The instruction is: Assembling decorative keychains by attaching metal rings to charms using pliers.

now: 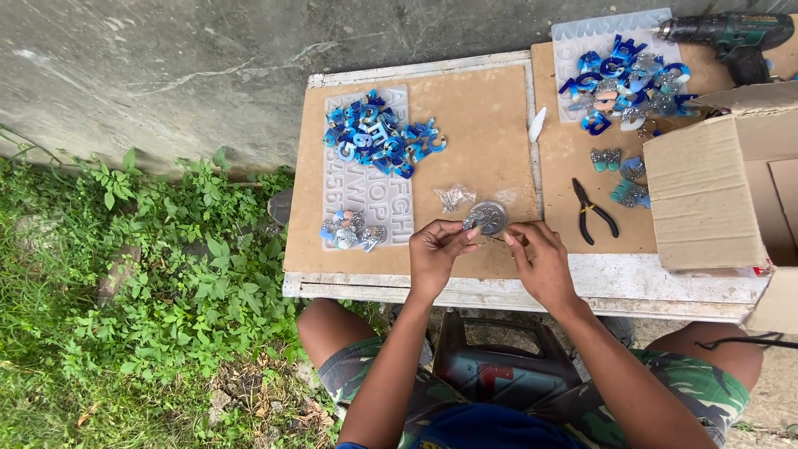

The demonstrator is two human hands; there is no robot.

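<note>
Left hand [438, 249] fingertips pinch the rim of a small silvery glitter disc [487, 217] above the brown board [474, 116]. Right hand [536, 254] fingers curl, possibly pinching a tiny ring. The disc looks light, stiff and slick; its edge gives the best hold.

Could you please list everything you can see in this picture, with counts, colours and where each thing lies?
table: one, white frame, brown boards on top, by a grey wall.
letter pieces: a pile, blue and clear, on the left mould sheet.
mould sheet: one, translucent, left board; a second at the top right.
second letter pile: blue, silver, top right.
small pieces: a few, pale, left board's front.
pliers: one, black, right board.
drill: one, dark green, top right corner.
cardboard box: one, brown, right edge.
round disc: one, silver, at the fingertips.
plants: green, ground at left.
left hand: touching the disc.
right hand: beside the disc.
</note>
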